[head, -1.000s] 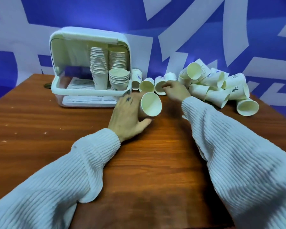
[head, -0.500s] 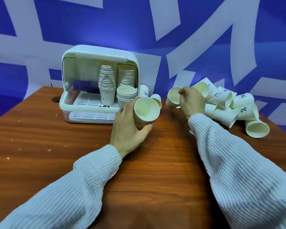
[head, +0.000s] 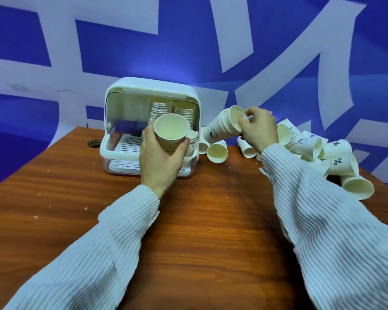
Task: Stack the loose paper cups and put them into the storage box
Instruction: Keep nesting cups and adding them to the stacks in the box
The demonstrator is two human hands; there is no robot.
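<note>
white storage box (head: 130, 153) with cup stacks (head: 160, 108) inside; left hand (head: 159, 162) round 1 cup (head: 171, 133), right hand (head: 259, 128) round nested cups (head: 222, 126)

The wooden surface (head: 199, 231) carries a white storage box (head: 151, 90) at 11 o'clock, its front open and stacks of cups standing inside. Just beside the box at 12 o'clock lies a tipped paper cup (head: 217, 151). At 2 o'clock a heap of loose cups (head: 336, 157) lies on its sides. Pale crumbs (head: 35, 217) dot the left part.
</note>
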